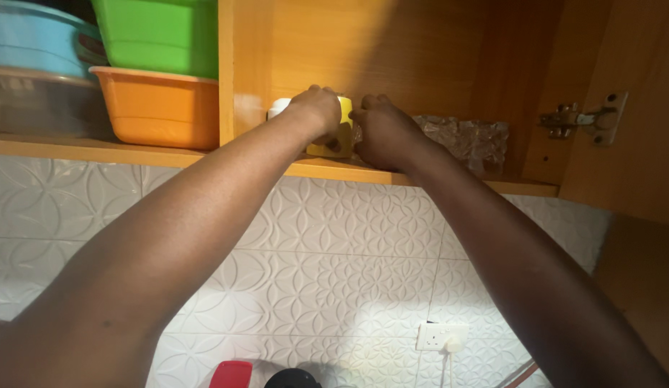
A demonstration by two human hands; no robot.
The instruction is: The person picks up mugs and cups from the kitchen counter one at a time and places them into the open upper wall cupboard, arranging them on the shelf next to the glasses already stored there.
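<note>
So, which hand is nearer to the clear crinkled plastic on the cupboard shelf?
The right hand. It rests just beside the clear plastic, at its left end. The left hand is further left, over the yellow container.

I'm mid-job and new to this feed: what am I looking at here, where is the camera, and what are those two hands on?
There is no machine here: these are one person's two bare arms, seen from a camera worn on their head, tilted up toward a wooden wall cupboard. The left hand is wrapped around a yellow container with a white cap on the cupboard shelf. The right hand touches the same container and sits against a crinkled clear plastic pack. On the open shelf to the left stand an orange tub, a green one and a blue one. Below is white patterned tile.
</note>
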